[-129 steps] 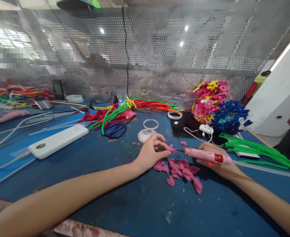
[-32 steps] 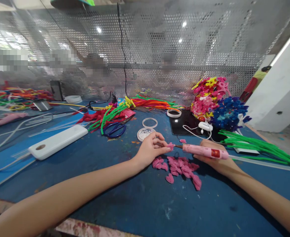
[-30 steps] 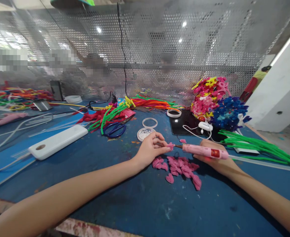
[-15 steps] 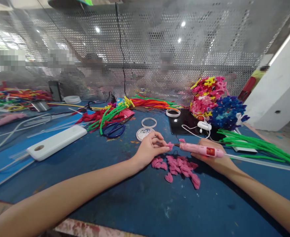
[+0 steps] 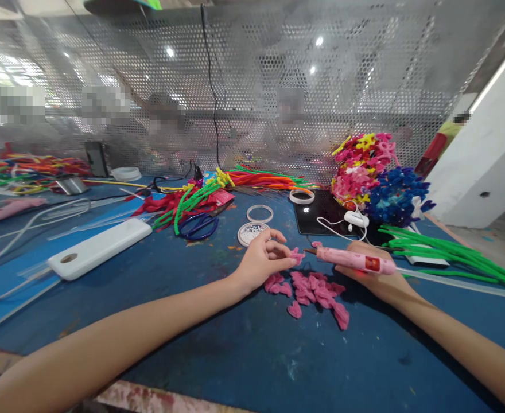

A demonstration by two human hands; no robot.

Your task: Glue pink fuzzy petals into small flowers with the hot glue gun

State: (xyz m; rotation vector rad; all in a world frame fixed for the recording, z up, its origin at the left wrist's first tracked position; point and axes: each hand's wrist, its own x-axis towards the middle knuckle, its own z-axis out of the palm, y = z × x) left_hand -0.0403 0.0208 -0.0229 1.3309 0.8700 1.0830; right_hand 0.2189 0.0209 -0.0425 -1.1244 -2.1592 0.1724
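Observation:
Between the thumb and fingers of my left hand (image 5: 264,255) is a small pink fuzzy petal piece (image 5: 296,256). My right hand (image 5: 366,267) is closed around a pink glue gun (image 5: 351,259), whose dark nozzle points left, a short gap from the petal piece. A clear glue stick (image 5: 446,279) juts from the gun's back end. Below both hands lies a loose pile of pink petals (image 5: 317,289) on the blue table. Just beyond my left hand stands a round dish of white beads (image 5: 251,233), with its ring-shaped lid (image 5: 260,214) behind it.
A white power strip (image 5: 101,246) lies to the left. Blue-handled scissors (image 5: 198,226) and green stems (image 5: 192,201) are at mid-table. At right are a black tablet (image 5: 321,212), fuzzy flower bouquets (image 5: 396,195) and green pipe cleaners (image 5: 450,252). A perforated metal screen (image 5: 256,86) closes the back.
My right hand has drawn the glue gun slightly to the right, so its nozzle now sits a little away from the petal piece. My left hand has barely moved.

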